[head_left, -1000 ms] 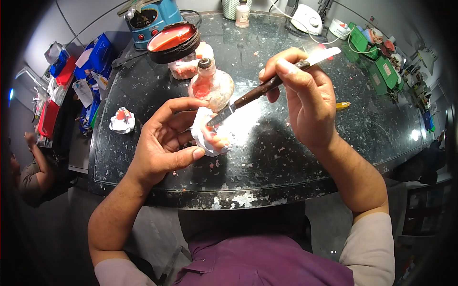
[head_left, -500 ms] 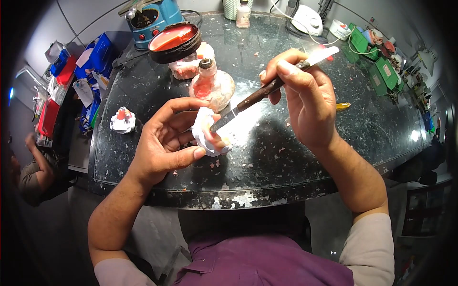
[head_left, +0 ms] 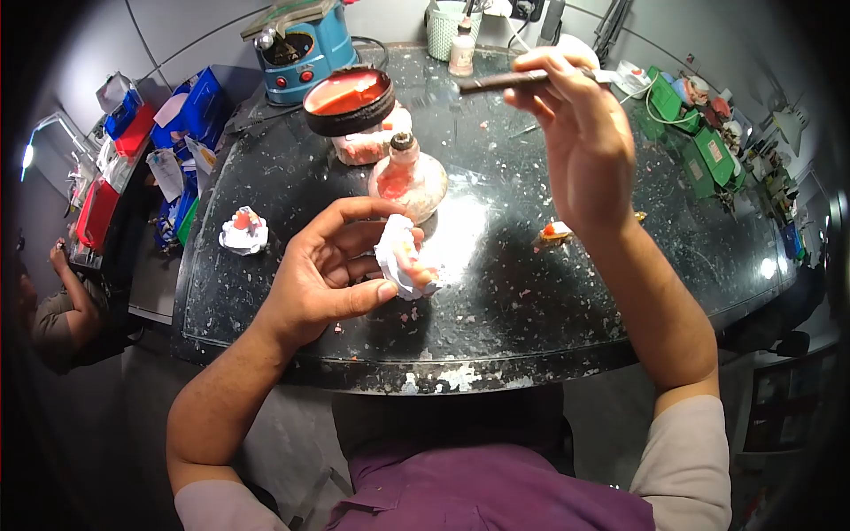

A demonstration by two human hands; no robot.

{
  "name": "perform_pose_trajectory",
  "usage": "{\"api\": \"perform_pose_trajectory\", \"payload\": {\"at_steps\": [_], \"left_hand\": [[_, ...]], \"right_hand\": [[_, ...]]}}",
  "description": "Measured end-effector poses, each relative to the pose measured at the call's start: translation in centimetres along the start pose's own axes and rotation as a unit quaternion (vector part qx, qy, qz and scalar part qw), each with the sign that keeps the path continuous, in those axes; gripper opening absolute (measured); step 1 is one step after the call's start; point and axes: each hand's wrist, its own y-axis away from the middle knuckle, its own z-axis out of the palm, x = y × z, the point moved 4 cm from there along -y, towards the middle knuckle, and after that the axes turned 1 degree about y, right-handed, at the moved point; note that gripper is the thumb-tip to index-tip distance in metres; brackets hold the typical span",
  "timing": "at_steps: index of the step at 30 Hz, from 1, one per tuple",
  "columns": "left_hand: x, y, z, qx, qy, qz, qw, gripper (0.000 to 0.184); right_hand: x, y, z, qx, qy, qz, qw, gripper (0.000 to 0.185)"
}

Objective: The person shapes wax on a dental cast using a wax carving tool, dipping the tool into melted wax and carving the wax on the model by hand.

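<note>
My left hand holds a white plaster cast with pink wax on it, between thumb and fingers. Raised over the table's right part, my right hand grips a dark-handled knife, whose handle points left; part of the tool is hidden by the fingers. Just behind the cast stands a stained round burner with a dark-topped neck. A dark round pan of red wax rests on a pink-smeared support. A second white cast with a red top lies to the left.
A blue machine stands at the back left. At the back are a small bottle and a mesh basket. Green boxes line the right. An orange-and-yellow item lies near my right wrist. A co-worker's arm shows far left.
My right hand has lifted the knife up and away from the cast, turning it nearly level. My left hand still holds the cast. The whole view has shifted slightly.
</note>
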Motion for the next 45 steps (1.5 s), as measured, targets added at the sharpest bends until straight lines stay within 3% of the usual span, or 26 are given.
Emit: {"api": "perform_pose_trajectory", "payload": {"at_steps": [3,5,11,17,19,25,36,45], "left_hand": [[0.0,0.1,-0.1,0.011,0.001,0.001,1.000,0.062],[0.1,0.2,-0.2,0.010,0.002,0.001,1.000,0.062],[0.3,0.2,0.0,0.009,0.009,-0.005,1.000,0.062],[0.0,0.1,-0.4,0.022,-0.006,-0.012,1.000,0.068],[0.1,0.1,-0.3,0.028,-0.004,-0.014,1.000,0.068],[-0.3,0.0,-0.4,0.042,-0.002,-0.032,0.999,0.066],[-0.3,-0.2,0.0,0.048,-0.011,-0.025,0.998,0.071],[-0.3,-0.1,0.1,0.056,-0.016,-0.022,0.998,0.071]], "right_hand": [[0.0,-1.8,1.7,-0.056,0.113,-0.039,0.991,0.027],[0.4,-2.5,2.8,-0.073,0.107,-0.068,0.989,0.019],[1.7,-2.6,3.8,-0.095,0.149,-0.079,0.981,0.018],[2.0,-1.9,2.1,-0.057,0.098,-0.008,0.993,0.026],[3.6,-1.0,0.4,-0.005,-0.069,0.095,0.993,0.032],[3.6,1.9,-1.2,-0.004,-0.054,0.129,0.990,0.030],[-0.2,4.5,-0.1,-0.100,0.009,0.036,0.994,0.023],[-0.1,4.8,0.1,-0.106,0.009,0.043,0.993,0.021]]}}
